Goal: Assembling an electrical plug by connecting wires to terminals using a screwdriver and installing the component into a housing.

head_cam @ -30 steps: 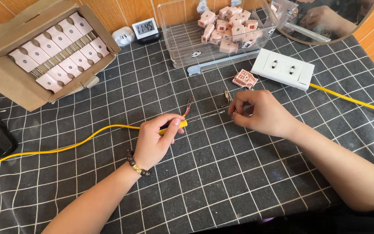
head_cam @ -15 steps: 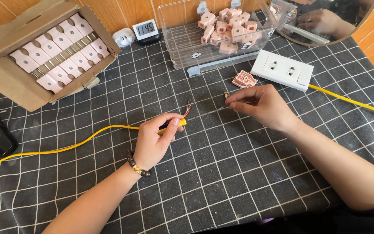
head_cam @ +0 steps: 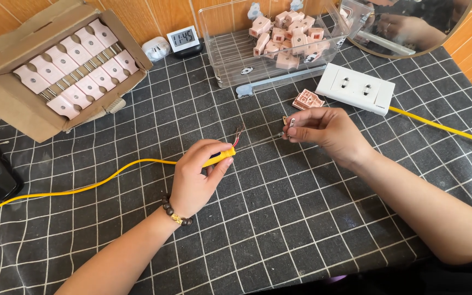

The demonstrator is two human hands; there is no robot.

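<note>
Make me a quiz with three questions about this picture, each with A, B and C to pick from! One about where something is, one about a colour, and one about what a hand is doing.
1. Where is the white socket block?
A. In the cardboard box
B. On the checked cloth, behind the right hand
C. Under the mirror

2. What colour is the cable in the left hand?
A. Yellow
B. Green
C. Blue

3. What is the right hand doing?
A. Lying flat and empty
B. Pinching a small metal piece
C. Holding the clock

Answers:
1. B, it lies on the cloth just past the right hand.
2. A, the cable's jacket is yellow, with bare wires at its end beyond the left hand.
3. B, the fingertips grip a small metal piece.
</note>
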